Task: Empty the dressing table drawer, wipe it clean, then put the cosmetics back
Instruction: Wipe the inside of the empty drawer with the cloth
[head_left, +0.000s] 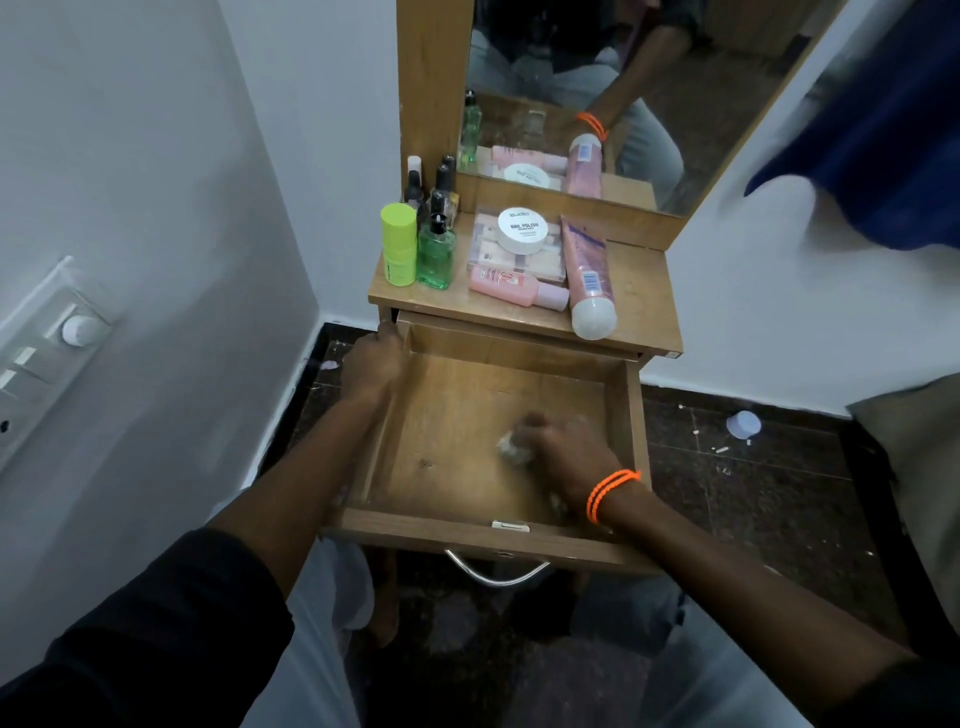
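The drawer is pulled out and bare of cosmetics, so I judge the emptying done and the wiping under way. My right hand has its fingers closed around a small wad of cloth pressed to the drawer floor, while my left hand grips the drawer's left wall. The cosmetics still wait on the table above, not yet put back.

The wooden drawer is pulled open, bare inside; cosmetics crowd the tabletop above.
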